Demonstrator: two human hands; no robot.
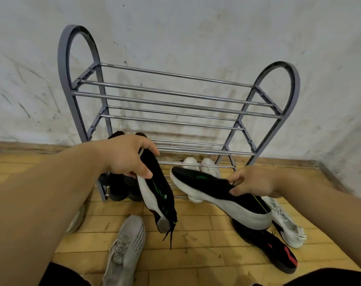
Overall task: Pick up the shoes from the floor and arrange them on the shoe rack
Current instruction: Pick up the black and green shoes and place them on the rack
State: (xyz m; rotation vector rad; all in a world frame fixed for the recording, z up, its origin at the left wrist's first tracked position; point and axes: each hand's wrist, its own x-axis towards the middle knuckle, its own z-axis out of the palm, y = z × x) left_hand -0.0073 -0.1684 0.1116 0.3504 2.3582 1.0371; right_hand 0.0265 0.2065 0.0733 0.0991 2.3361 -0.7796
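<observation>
A grey shoe rack [175, 93] with metal bars stands against the wall. My left hand [126, 157] grips one black sneaker [159, 193] with a white sole and green marks, its toe hanging down. My right hand [251, 182] pinches the collar of the matching black sneaker [216, 193], held in the air with its toe pointing left. Both are in front of the rack's lower tiers. A black pair [122, 186] sits at the left of the bottom tier and a white pair [198, 164] further right.
On the wooden floor lie a grey knit sneaker [126, 246], a black and red shoe [272, 248] and a white sneaker [287, 223]. Another light shoe [77, 219] peeks from under my left forearm. The rack's upper tiers hold nothing.
</observation>
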